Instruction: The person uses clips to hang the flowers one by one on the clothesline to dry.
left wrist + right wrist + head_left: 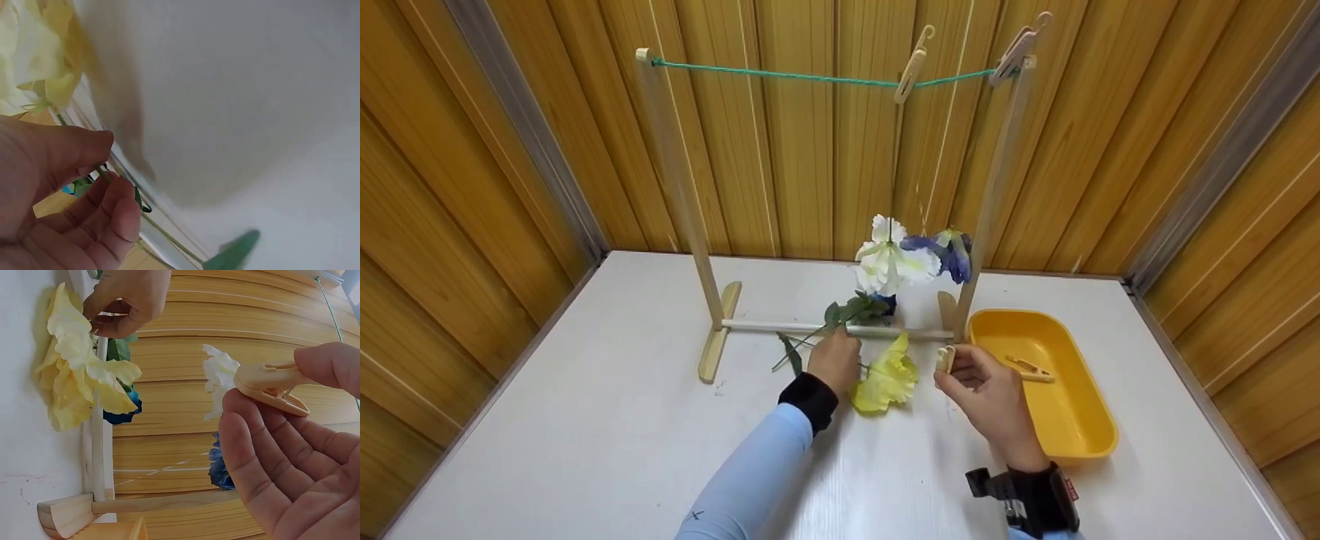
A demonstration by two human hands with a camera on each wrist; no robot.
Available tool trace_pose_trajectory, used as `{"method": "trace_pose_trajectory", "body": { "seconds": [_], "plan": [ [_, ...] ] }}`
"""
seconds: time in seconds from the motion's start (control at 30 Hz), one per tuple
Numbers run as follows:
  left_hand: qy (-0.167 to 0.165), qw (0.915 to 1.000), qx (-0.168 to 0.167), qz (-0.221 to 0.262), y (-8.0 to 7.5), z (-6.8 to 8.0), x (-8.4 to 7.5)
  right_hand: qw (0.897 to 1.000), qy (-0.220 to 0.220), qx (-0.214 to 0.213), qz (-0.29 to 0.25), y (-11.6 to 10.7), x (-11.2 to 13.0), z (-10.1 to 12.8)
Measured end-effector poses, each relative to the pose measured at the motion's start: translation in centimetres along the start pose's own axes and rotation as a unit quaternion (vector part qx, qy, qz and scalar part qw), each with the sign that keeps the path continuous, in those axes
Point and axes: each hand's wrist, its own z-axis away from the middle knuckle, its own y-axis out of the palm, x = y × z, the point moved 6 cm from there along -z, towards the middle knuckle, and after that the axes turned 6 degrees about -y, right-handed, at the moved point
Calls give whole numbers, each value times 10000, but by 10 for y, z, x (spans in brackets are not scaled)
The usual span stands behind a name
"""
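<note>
A yellow artificial flower [886,379] [79,371] [34,53] lies on the white table [607,442], its thin green stem [169,236] pinched by my left hand [834,360] [62,191] [126,301]. My right hand [986,394] [281,455] holds a beige clothespin [946,358] [270,385] between thumb and fingers, just right of the flower. A white flower [891,262] [220,379] and a blue flower [949,251] [220,467] hang upside down from pegs on the green line [810,76].
A small wooden drying rack [690,217] [95,495] with two clothespins [911,71] on its line stands at the back of the table. A yellow tub [1076,427] with another clothespin [1030,368] inside sits at the right. Wooden panelled walls surround the table.
</note>
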Motion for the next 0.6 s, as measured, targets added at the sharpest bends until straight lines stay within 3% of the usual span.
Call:
{"method": "trace_pose_trajectory", "body": {
  "seconds": [0.13, 0.37, 0.6],
  "plan": [
    [206, 9997, 112, -53, -3, 3, -6, 10000, -61, 21, 12, 0, 1, 0],
    [713, 9969, -317, -6, -22, 4, -24, 9999, -124, -11, 81, -4, 3, 0],
    [990, 9937, -449, 263, -41, 9, -38, 9998, -54, -47, 183, -5, 3, 0]
  ]
}}
